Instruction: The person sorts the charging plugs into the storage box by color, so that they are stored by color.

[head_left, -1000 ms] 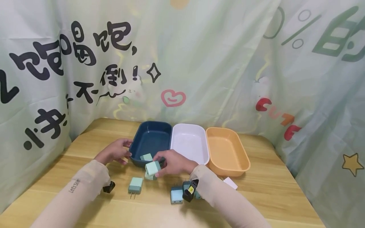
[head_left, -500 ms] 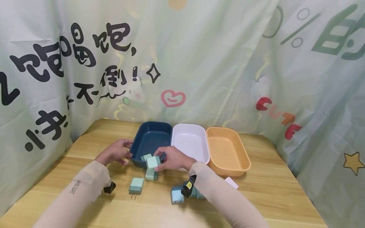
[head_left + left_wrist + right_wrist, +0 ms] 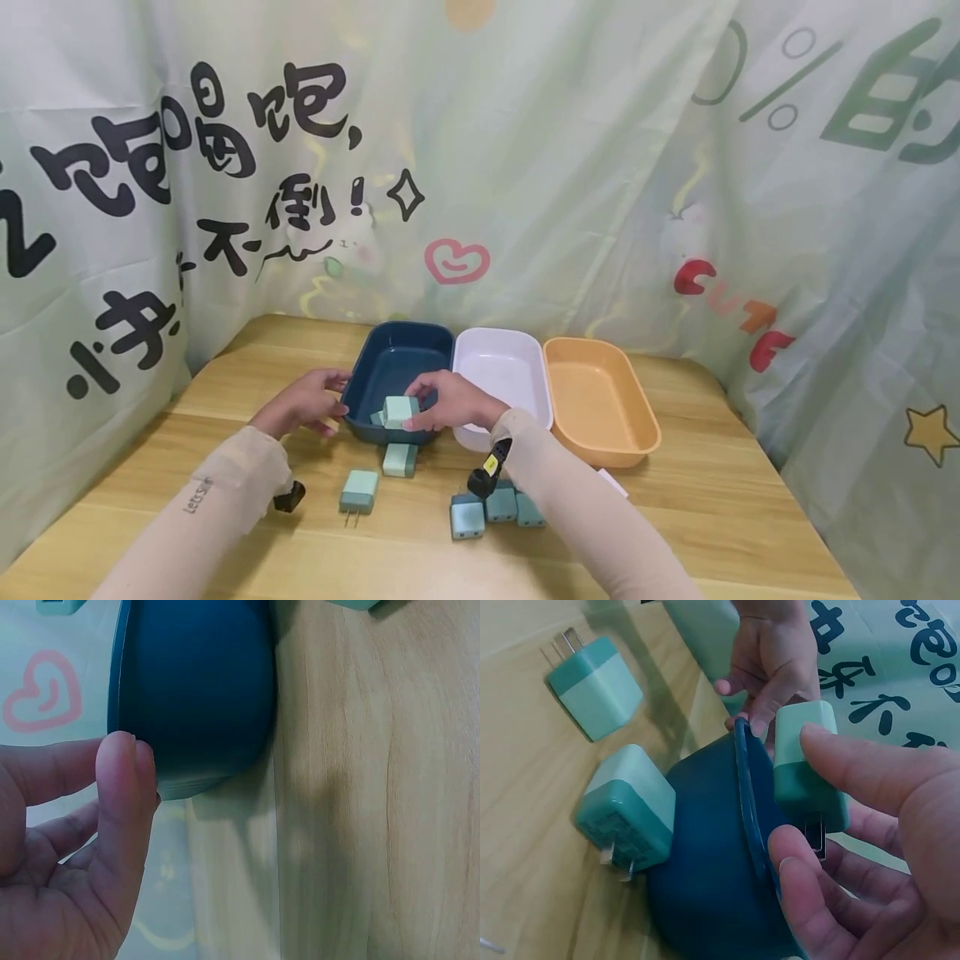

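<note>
My right hand (image 3: 453, 400) pinches a two-tone green charger plug (image 3: 807, 754) between thumb and fingers, over the near part of a dark blue tray (image 3: 411, 357). Its metal prongs point down toward the fingers in the right wrist view. Another green charger lies inside the tray, mostly hidden behind the held one. My left hand (image 3: 309, 402) grips the tray's left rim, thumb outside, as the left wrist view shows. Just in front of the tray lies a green charger (image 3: 400, 460), and a second green charger (image 3: 359, 492) with prongs toward me is left of it.
A white tray (image 3: 501, 367) and an orange tray (image 3: 596, 400) stand side by side to the right of the blue one. Several blue-green chargers (image 3: 501, 504) cluster on the wooden table (image 3: 405, 558) near my right forearm. A white piece (image 3: 613, 483) shows partly behind the sleeve.
My right hand has carried the charger forward and up from the table to over the blue tray's near side. The left hand stays at the rim.
</note>
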`<action>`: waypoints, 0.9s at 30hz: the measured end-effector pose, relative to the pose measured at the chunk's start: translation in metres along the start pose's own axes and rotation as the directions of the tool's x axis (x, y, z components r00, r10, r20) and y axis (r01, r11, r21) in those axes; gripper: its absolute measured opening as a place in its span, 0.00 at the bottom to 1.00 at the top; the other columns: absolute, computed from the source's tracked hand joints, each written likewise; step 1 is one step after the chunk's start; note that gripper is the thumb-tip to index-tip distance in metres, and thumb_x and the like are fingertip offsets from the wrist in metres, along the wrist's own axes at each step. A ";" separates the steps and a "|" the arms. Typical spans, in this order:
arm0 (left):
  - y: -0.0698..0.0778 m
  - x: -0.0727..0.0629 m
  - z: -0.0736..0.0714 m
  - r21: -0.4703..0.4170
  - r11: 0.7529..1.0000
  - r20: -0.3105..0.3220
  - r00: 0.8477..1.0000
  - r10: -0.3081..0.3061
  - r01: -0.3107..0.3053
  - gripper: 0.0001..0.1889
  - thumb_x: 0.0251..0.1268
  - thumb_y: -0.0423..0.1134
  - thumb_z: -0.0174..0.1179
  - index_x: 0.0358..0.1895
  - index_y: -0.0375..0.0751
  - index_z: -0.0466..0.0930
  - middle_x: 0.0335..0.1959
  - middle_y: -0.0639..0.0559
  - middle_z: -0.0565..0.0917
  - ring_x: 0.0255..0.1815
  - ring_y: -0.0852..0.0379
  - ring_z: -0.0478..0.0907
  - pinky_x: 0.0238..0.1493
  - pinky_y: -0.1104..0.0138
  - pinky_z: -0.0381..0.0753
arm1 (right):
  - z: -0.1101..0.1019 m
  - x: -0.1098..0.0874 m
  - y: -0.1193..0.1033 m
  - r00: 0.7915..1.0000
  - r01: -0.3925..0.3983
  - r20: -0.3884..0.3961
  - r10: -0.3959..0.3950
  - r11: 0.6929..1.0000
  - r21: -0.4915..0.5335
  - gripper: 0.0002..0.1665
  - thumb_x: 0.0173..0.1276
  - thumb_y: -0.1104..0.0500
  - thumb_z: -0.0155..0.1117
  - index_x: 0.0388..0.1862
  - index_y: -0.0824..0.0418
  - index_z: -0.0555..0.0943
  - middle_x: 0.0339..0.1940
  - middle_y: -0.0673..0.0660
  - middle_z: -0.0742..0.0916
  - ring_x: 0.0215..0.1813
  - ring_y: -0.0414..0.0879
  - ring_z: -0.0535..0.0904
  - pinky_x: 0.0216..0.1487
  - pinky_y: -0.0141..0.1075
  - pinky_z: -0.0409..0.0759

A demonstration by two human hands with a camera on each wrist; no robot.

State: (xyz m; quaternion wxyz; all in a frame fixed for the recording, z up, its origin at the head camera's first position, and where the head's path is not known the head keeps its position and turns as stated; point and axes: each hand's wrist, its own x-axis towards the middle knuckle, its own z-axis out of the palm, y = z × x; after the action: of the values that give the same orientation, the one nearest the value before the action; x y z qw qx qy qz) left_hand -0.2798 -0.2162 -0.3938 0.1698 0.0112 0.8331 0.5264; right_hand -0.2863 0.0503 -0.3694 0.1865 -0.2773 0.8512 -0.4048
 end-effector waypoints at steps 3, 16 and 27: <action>0.001 0.000 0.000 0.009 1.000 -0.001 1.000 -0.009 0.009 0.35 0.61 0.20 0.54 0.72 0.29 0.54 0.66 0.27 0.61 0.41 0.44 0.78 0.30 0.56 0.85 | -0.001 0.005 0.002 1.000 -0.003 -0.002 0.003 1.000 0.020 0.25 0.54 0.54 0.78 0.51 0.57 0.81 0.40 0.52 0.82 0.28 0.47 0.83 0.34 0.35 0.83; 0.004 -0.003 0.001 0.007 1.000 -0.007 1.000 -0.010 0.010 0.35 0.61 0.20 0.54 0.72 0.29 0.54 0.66 0.27 0.61 0.40 0.44 0.78 0.29 0.57 0.85 | -0.002 0.028 0.012 0.994 -0.040 -0.101 0.046 0.997 0.063 0.24 0.53 0.57 0.78 0.48 0.59 0.81 0.39 0.53 0.82 0.27 0.48 0.82 0.31 0.36 0.84; 0.001 -0.002 0.001 0.004 1.000 -0.017 1.000 -0.001 0.001 0.35 0.60 0.19 0.55 0.72 0.29 0.55 0.66 0.27 0.62 0.39 0.45 0.79 0.28 0.57 0.85 | -0.004 0.044 0.018 0.984 -0.088 -0.151 0.096 0.994 0.057 0.27 0.54 0.55 0.78 0.51 0.60 0.79 0.39 0.54 0.82 0.29 0.47 0.83 0.33 0.35 0.84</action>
State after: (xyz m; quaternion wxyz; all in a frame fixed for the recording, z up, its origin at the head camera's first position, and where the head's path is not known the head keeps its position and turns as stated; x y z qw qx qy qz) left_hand -0.2774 -0.2150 -0.3926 0.1627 0.0067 0.8355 0.5248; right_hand -0.3285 0.0348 -0.3849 0.1461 -0.2009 0.8644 -0.4372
